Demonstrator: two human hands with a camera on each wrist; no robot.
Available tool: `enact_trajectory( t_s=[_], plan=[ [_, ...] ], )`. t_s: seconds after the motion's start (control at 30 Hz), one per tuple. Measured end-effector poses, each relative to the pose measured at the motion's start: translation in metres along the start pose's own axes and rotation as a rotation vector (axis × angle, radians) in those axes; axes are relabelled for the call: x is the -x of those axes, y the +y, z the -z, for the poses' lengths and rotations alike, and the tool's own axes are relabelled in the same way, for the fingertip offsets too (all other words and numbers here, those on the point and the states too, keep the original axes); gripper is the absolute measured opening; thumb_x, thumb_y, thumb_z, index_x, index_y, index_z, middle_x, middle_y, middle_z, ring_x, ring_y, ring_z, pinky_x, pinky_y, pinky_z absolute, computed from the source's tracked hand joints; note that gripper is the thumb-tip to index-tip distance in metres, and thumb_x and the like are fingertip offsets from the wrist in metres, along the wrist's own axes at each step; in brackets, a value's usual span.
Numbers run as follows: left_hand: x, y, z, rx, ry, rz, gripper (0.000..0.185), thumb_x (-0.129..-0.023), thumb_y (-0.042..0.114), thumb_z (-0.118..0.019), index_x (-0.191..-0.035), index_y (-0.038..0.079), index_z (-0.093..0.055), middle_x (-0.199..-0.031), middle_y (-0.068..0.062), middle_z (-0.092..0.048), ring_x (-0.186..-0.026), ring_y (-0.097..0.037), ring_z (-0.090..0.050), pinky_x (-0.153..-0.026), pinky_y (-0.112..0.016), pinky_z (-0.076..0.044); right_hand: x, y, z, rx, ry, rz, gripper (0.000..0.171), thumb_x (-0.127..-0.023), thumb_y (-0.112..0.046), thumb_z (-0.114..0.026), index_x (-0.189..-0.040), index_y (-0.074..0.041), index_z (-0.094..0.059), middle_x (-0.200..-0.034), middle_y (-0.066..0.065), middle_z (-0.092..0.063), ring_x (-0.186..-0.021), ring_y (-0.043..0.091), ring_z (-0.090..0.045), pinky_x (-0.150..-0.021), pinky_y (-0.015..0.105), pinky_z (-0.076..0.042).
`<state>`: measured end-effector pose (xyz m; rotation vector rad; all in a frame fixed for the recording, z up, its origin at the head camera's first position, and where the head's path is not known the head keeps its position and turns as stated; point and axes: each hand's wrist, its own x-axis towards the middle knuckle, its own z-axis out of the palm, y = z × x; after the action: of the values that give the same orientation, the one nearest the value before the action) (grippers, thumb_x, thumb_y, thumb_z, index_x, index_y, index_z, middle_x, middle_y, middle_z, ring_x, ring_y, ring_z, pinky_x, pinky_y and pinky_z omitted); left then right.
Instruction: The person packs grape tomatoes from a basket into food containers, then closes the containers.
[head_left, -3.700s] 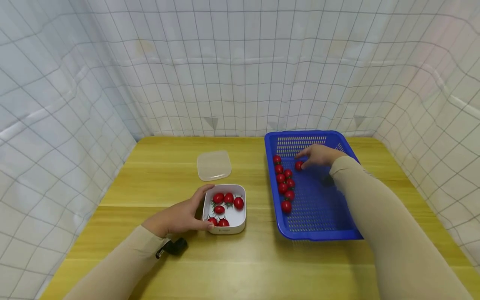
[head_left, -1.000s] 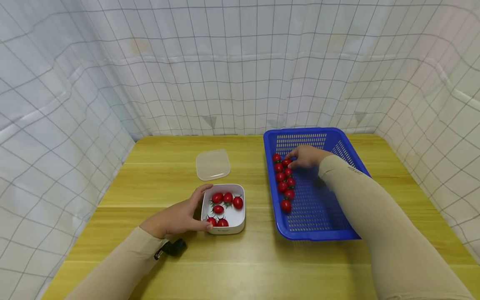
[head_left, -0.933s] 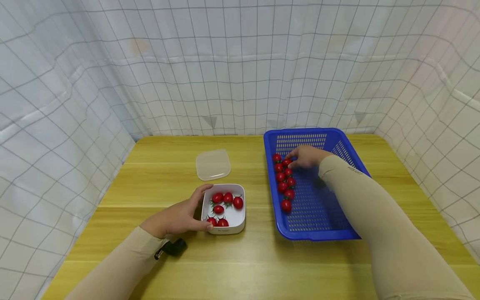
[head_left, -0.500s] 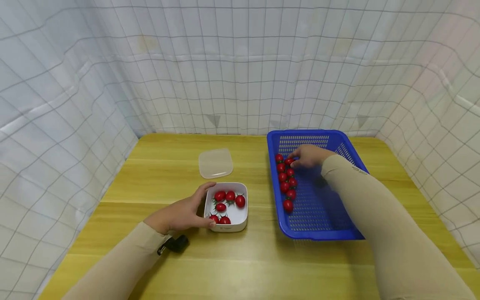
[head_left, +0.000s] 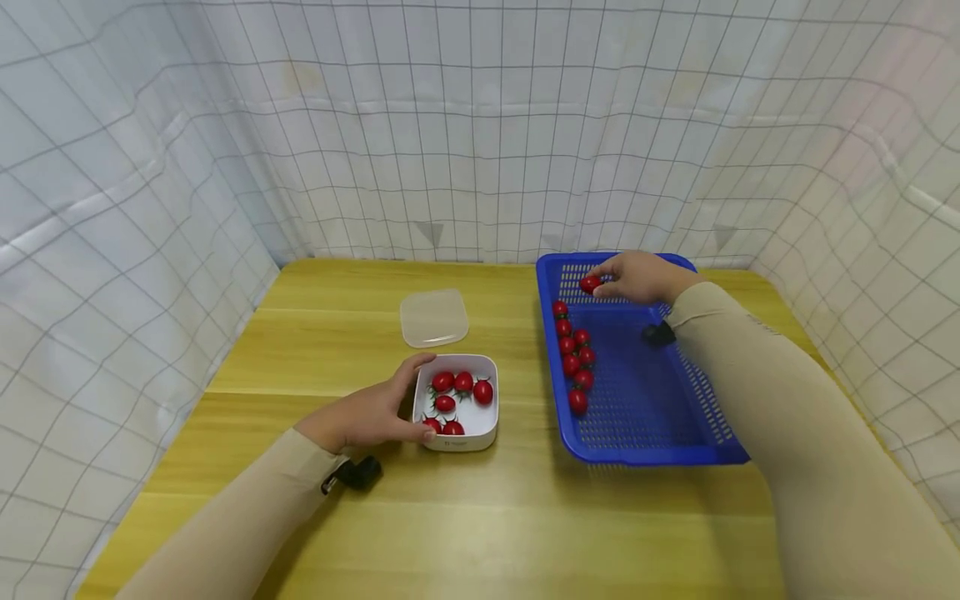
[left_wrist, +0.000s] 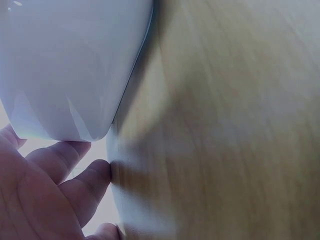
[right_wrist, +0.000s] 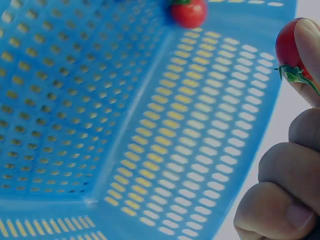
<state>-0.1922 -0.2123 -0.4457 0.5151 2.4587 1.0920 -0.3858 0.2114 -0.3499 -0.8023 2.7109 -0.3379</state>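
Note:
My right hand [head_left: 639, 277] pinches a red cherry tomato [head_left: 590, 284] between thumb and fingers, above the far end of the blue basket [head_left: 551, 367]. In the right wrist view this tomato [right_wrist: 289, 47] shows its green stem, and the other fingers curl below it. Several more cherry tomatoes [head_left: 571, 365] lie along the basket's left side. My left hand [head_left: 375, 414] holds the left side of a white square container [head_left: 468, 442], thumb at its near corner, index finger at its far one. Its fingers [left_wrist: 60, 157] touch the container wall in the left wrist view. Several tomatoes [head_left: 445, 403] lie inside.
A translucent lid [head_left: 434, 318] lies flat behind the container on the wooden table [head_left: 480, 517]. White gridded curtains [head_left: 480, 150] enclose the table at the back and sides. A small black device [head_left: 360, 473] is strapped at the left wrist.
My right hand has reached left to a tomato, taken hold of it and lifted it up toward the basket's far wall. The left hand keeps its hold on the container.

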Motion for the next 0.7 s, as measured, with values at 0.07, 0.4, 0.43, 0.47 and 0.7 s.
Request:
enact_trajectory(
  t_s=[0.07,0.4,0.43,0.47,0.7],
  plan=[
    [0.0,0.0,0.001,-0.003,0.001,-0.001,0.112,-0.087,0.045,-0.085,-0.166,0.026,-0.008,-0.165,-0.016,-0.035,-0.147,-0.037,-0.043,-0.124,-0.06,-0.032,0.002,-0.005,0.004,-0.009,0.017,0.011,0.051,-0.104,-0.029,-0.067,-0.148,-0.003,-0.06,-0.143,0.02,-0.065,-0.141,0.042,-0.054,-0.119,0.061,-0.039],
    [0.001,-0.001,0.002,0.003,-0.013,-0.013,0.112,-0.089,0.042,-0.084,-0.167,0.02,-0.006,-0.166,-0.019,-0.031,-0.149,-0.039,-0.04,-0.125,-0.062,-0.028,0.01,-0.045,0.014,-0.047,0.058,0.065,0.045,-0.105,-0.03,-0.067,-0.147,-0.014,-0.063,-0.12,0.008,-0.077,-0.117,0.029,-0.067,-0.112,0.056,-0.047],
    [0.001,-0.001,0.003,0.001,-0.013,-0.014,0.112,-0.089,0.042,-0.084,-0.167,0.02,-0.006,-0.166,-0.019,-0.032,-0.148,-0.039,-0.041,-0.125,-0.062,-0.028,0.011,-0.05,0.014,-0.045,0.058,0.072,0.045,-0.105,-0.03,-0.067,-0.147,-0.015,-0.063,-0.107,0.006,-0.077,-0.102,0.026,-0.068,-0.106,0.053,-0.05],
    [0.001,-0.001,0.003,-0.002,-0.014,-0.016,0.112,-0.089,0.042,-0.084,-0.167,0.02,-0.006,-0.166,-0.02,-0.032,-0.148,-0.039,-0.041,-0.125,-0.062,-0.028,0.011,-0.056,0.014,-0.043,0.056,0.082,0.046,-0.105,-0.03,-0.067,-0.148,-0.015,-0.063,-0.094,0.004,-0.075,-0.089,0.023,-0.067,-0.098,0.049,-0.053],
    [0.0,-0.001,0.002,-0.009,-0.014,-0.018,0.113,-0.087,0.044,-0.085,-0.166,0.021,-0.006,-0.164,-0.019,-0.035,-0.146,-0.038,-0.043,-0.125,-0.06,-0.03,0.012,-0.104,0.01,-0.027,0.02,0.187,0.044,-0.104,-0.031,-0.068,-0.146,-0.017,-0.065,-0.073,-0.007,-0.055,-0.062,0.012,-0.044,-0.074,0.034,-0.043]
  ],
)
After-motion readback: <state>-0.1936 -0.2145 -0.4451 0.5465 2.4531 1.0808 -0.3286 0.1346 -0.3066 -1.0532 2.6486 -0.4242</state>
